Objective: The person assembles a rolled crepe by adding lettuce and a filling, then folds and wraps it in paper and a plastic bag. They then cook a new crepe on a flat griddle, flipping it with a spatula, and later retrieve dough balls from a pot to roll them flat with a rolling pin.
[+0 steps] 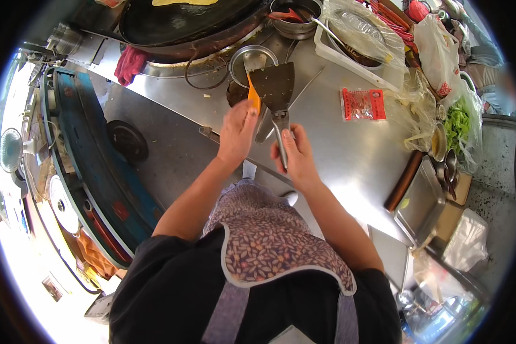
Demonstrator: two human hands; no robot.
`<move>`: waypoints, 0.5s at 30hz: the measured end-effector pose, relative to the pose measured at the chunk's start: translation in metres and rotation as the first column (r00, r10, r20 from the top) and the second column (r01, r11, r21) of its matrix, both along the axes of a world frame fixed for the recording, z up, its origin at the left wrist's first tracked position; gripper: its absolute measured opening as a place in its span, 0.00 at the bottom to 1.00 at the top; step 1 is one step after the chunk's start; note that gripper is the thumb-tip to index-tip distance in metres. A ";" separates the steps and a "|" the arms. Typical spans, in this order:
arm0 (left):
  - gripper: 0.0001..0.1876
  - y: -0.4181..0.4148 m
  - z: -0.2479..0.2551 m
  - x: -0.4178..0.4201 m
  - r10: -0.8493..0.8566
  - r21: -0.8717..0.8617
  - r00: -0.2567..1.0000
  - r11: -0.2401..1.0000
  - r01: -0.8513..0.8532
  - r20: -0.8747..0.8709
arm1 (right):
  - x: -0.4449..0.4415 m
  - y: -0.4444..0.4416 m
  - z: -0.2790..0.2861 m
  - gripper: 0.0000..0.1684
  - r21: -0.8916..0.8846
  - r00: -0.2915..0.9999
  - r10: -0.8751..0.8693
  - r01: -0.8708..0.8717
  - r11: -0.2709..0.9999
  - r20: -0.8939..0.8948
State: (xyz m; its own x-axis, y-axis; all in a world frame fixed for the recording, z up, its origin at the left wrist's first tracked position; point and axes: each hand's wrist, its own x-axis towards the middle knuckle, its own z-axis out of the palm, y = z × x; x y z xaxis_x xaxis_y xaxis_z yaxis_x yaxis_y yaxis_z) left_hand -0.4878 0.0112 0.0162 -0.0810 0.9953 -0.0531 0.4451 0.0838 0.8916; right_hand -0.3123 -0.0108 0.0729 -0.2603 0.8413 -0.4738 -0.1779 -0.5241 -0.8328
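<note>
My left hand (237,131) grips an orange-handled tool (253,96) pointing away from me; its far end overlaps the round metal container, so its shape is unclear. In my right hand (299,157) is the metal handle of a wide-bladed spatula (275,86). The spatula's blade is dark and stained, raised close beside the orange tool. Both tools are above the stainless steel worktop (322,142). Beyond them stands the round metal container (271,52). A large round griddle (185,26) lies farther off, with part of a yellow sheet of food (185,1) on it.
A red cloth (130,64) hangs by the griddle. At the back are a metal pot (296,32) and a white tray (348,66) under plastic film. To the right lie a red packet (362,104), leafy greens (456,124), a wooden rolling pin (404,180) and a metal tray (421,202).
</note>
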 end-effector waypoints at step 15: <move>0.13 -0.051 0.012 -0.086 0.457 -0.456 0.661 0.869 -0.192 0.595 | -0.093 0.091 -0.058 0.44 0.176 0.056 -0.199 -0.730 0.660 0.978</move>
State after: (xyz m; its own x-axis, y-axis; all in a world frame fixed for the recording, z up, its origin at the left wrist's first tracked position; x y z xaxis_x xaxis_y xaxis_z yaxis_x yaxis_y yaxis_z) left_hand -0.5734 -0.0399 0.0281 -0.2056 0.8182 -0.5369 -0.3686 0.4434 0.8170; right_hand -0.4054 0.0803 0.0152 -0.3060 0.9505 -0.0548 0.9399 0.2924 -0.1762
